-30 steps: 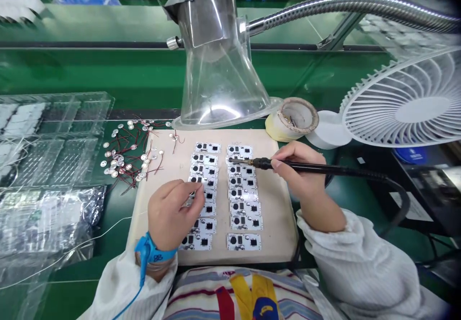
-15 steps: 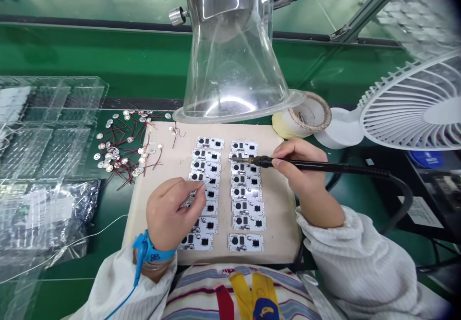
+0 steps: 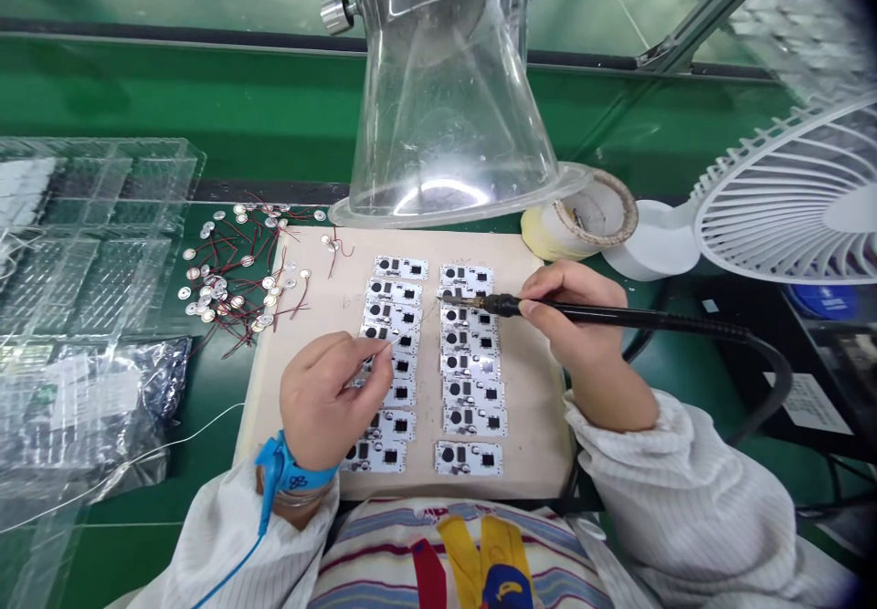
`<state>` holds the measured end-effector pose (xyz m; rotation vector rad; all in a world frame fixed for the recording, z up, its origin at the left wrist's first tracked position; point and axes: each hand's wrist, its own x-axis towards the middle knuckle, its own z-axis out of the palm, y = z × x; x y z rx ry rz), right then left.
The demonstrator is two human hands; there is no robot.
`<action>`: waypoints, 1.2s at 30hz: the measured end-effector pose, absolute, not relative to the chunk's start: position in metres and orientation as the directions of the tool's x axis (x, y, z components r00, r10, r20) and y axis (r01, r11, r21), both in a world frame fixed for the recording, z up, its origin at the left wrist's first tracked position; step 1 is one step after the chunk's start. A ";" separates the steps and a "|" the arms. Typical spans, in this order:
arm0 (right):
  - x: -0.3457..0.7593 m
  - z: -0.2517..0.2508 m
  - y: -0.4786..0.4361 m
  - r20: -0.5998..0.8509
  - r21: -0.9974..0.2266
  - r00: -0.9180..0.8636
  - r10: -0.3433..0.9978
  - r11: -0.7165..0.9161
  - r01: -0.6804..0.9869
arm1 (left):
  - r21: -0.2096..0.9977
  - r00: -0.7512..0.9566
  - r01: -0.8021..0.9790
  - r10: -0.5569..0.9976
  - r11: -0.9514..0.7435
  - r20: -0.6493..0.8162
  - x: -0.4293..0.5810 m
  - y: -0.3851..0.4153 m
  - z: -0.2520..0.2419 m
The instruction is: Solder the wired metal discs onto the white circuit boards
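Note:
My right hand grips the black handle of a soldering iron like a pen. Its tip lies at the left edge of the right column of white circuit boards, near the upper boards. Over the left column of circuit boards, my left hand pinches a thin strand of solder wire between thumb and forefinger. A pale length of it trails off to the left. The boards lie on a beige board. A blue wrist strap is on my left wrist.
Small discs with red and black leads lie scattered at the upper left. Clear plastic trays and a silvery bag are further left. A clear fume hood hangs above; a tape roll and a white fan stand right.
The view has shifted slightly. Both hands keep nearly the same place over the boards, still holding the soldering iron and the solder wire.

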<state>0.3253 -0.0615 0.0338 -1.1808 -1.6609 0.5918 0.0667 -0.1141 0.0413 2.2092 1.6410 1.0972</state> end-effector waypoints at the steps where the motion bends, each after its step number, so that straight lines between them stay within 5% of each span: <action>1: 0.326 0.033 -0.062 0.428 -0.807 -0.053 0.902 0.407 0.428 | 0.538 0.120 0.754 0.884 -0.377 0.452 0.067 -0.114 0.041; 36: 0.328 0.029 -0.064 0.443 -0.809 -0.050 0.895 0.423 0.408 | 0.531 0.119 0.748 0.867 -0.399 0.484 0.070 -0.111 0.038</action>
